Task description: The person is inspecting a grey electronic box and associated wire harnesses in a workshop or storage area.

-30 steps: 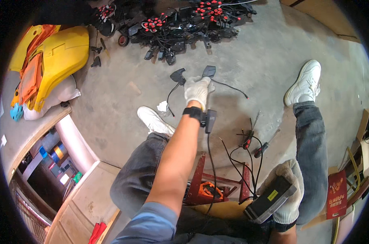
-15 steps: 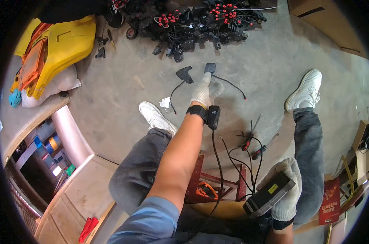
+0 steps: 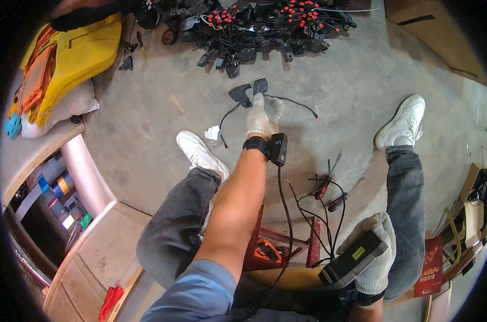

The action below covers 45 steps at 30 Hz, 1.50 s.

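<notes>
My left hand (image 3: pixel 264 114), in a white knit glove, reaches forward over the floor. Its thumb and fingers are closed on a small black plastic unit (image 3: pixel 260 86) with a flat face and a thin red-tipped cable trailing right. Close beside it, to the left, lies a similar black unit (image 3: pixel 240 95) with its own red-tipped cable. Over my right thigh, my gloved right hand (image 3: pixel 380 268) grips a black rectangular box (image 3: pixel 353 260) with a yellow label. Several black cables (image 3: pixel 329 231) run out of the box's far end. Its fingers are partly hidden behind the box.
A heap of black parts with red-tipped cables (image 3: pixel 254 32) covers the far floor. Two screwdrivers (image 3: pixel 322 190) lie between my legs, beyond a dark red stool frame (image 3: pixel 313 241). Yellow panels (image 3: pixel 88 48) lie far left; a cardboard box (image 3: pixel 431 32) stands far right.
My left hand has shifted left with the black unit, bringing it beside the other one. The view has moved slightly. My right hand still holds the box in the same place.
</notes>
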Motion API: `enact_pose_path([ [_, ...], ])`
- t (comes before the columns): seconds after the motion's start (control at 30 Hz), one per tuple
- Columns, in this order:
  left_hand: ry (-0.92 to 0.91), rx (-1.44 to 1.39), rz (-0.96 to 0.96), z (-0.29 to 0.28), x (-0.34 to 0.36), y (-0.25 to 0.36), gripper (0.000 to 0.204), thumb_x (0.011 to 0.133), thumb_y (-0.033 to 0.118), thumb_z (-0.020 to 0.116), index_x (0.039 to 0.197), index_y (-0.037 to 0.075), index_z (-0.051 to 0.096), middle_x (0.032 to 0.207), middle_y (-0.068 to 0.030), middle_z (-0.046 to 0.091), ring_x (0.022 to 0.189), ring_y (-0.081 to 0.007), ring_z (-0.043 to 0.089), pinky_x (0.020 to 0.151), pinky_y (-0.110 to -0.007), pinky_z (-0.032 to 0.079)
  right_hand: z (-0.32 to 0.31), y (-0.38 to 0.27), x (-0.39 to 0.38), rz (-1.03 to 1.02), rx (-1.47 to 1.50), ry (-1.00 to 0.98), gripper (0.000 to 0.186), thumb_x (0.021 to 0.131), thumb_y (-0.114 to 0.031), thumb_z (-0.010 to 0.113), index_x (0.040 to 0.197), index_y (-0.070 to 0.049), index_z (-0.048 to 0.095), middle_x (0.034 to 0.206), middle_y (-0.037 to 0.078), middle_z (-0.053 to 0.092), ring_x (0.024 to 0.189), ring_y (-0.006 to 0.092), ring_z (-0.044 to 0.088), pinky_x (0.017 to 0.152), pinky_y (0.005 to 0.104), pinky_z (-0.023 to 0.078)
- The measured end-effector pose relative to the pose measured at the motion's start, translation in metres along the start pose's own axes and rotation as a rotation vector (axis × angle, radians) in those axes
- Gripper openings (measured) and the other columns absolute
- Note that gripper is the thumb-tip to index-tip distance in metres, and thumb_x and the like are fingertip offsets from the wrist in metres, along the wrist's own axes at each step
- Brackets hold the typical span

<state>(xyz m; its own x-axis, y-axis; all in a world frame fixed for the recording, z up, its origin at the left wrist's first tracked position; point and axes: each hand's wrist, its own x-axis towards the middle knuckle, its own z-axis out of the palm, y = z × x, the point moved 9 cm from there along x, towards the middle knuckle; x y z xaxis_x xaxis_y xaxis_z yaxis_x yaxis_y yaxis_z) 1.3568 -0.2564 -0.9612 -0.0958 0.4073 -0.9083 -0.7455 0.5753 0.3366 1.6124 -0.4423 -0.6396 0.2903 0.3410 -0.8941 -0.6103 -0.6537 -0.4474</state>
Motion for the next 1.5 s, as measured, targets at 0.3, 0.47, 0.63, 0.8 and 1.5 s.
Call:
enact_pose_path([
  [0.3,0.169,0.250,-0.025,-0.041,-0.026,0.028,0.031,0.109,0.038,0.062,0.099,0.008,0.064,0.086,-0.0067,0.071,0.067,-0.0190,0.069,0.057,-0.032,0.058,0.001,0.003,0.001,0.003,0.018,0.018,0.016,0.103,-0.020,0.059,0.100,-0.005,0.057,0.082,0.008,0.062,0.068,0.0189,0.063,0.060,0.0311,0.054],
  [0.47,0.251,0.741,0.226,-0.034,-0.019,0.093,0.029,0.103,0.033,0.071,0.106,0.005,0.064,0.073,-0.0057,0.066,0.054,-0.0176,0.063,0.045,-0.030,0.052,-0.008,0.010,0.003,0.015,0.041,0.023,0.015,0.103,-0.020,0.059,0.100,-0.005,0.057,0.083,0.007,0.062,0.069,0.0183,0.063,0.062,0.0307,0.054],
  [0.63,0.047,0.797,0.050,-0.028,0.005,0.093,0.029,0.105,0.028,0.069,0.106,-0.001,0.065,0.084,-0.0117,0.071,0.066,-0.0204,0.069,0.050,-0.031,0.054,-0.005,0.010,0.003,0.031,0.017,0.044,0.015,0.103,-0.020,0.060,0.100,-0.005,0.057,0.083,0.008,0.062,0.069,0.0186,0.063,0.062,0.0315,0.055],
  [0.8,-0.034,0.871,0.043,-0.019,0.017,0.088,0.027,0.104,0.022,0.069,0.112,-0.004,0.066,0.089,-0.0134,0.073,0.070,-0.0234,0.073,0.056,-0.033,0.061,0.000,0.006,0.005,0.058,-0.001,0.003,0.016,0.103,-0.021,0.060,0.100,-0.005,0.057,0.083,0.008,0.062,0.069,0.0186,0.063,0.062,0.0315,0.054],
  [1.5,-1.135,1.262,0.090,0.057,-0.417,0.026,0.087,0.093,0.028,0.080,0.165,0.006,0.036,0.154,-0.0205,0.053,0.143,-0.0259,0.052,0.116,-0.041,0.046,-0.009,0.003,-0.048,-0.295,0.119,-0.175,0.022,0.111,-0.020,0.047,0.113,-0.005,0.064,0.095,0.005,0.069,0.083,0.0155,0.069,0.077,0.0303,0.058],
])
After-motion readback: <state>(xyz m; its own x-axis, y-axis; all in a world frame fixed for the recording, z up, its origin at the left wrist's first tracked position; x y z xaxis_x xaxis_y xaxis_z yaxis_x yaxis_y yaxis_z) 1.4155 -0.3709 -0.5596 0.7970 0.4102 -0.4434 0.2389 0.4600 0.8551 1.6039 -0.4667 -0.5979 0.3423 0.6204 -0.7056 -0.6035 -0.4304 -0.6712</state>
